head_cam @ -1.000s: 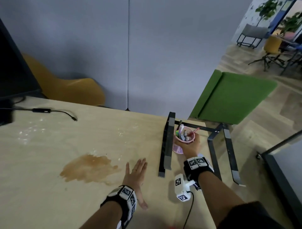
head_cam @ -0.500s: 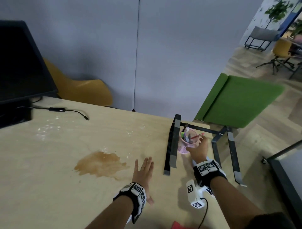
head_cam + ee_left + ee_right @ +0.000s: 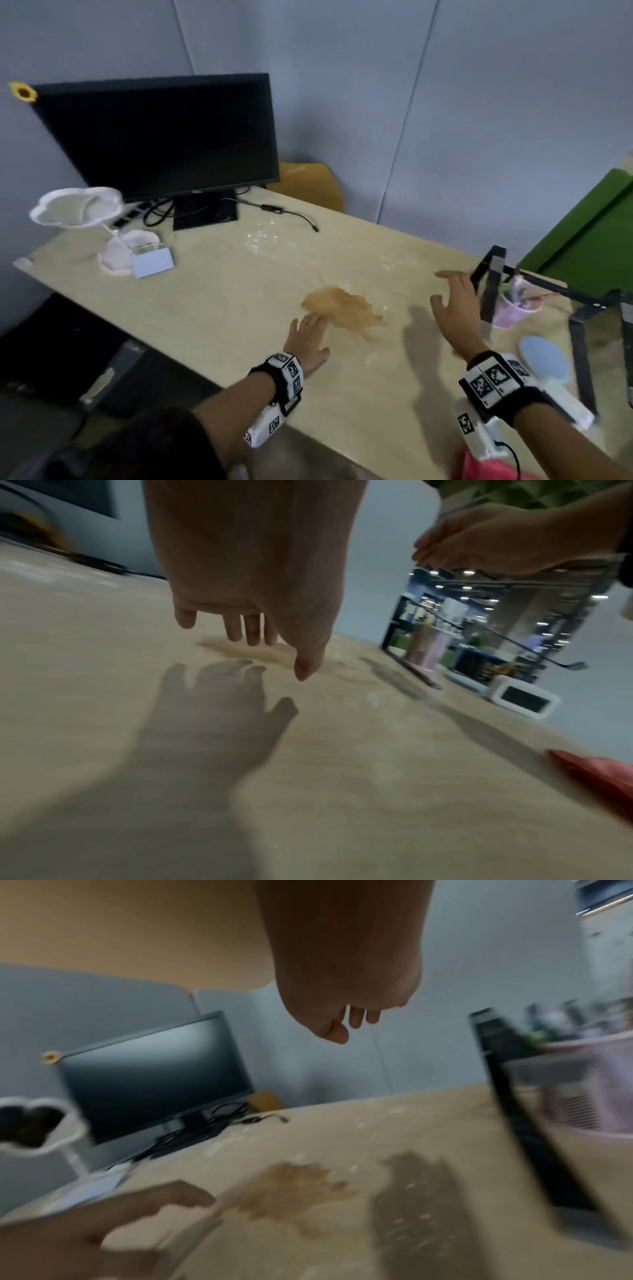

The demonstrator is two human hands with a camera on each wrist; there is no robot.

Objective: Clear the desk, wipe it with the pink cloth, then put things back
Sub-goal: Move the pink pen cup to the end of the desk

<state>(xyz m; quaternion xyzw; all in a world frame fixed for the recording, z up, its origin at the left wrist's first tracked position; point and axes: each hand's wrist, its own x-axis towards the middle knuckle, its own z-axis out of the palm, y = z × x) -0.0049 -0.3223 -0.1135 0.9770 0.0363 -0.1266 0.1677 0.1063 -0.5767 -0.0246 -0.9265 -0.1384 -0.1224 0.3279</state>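
Observation:
A brown spill lies mid-desk on the light wooden desk. My left hand hovers flat and open just over the desk, fingertips at the spill's near edge; its shadow shows in the left wrist view under the left hand. My right hand is open and empty, raised above the desk left of the black stand. The pink pen cup stands inside that stand. A corner of the pink cloth shows at the near edge, also as the pink cloth.
A black monitor with cables stands at the back left. Beside it are a white cloud-shaped lamp and a small white box. A blue round disc lies by the stand. A green panel stands past the right edge.
My right hand has let go of the pink cup and moved left and up, open. The view has swung left, bringing in the monitor. My left hand stays flat near the spill.

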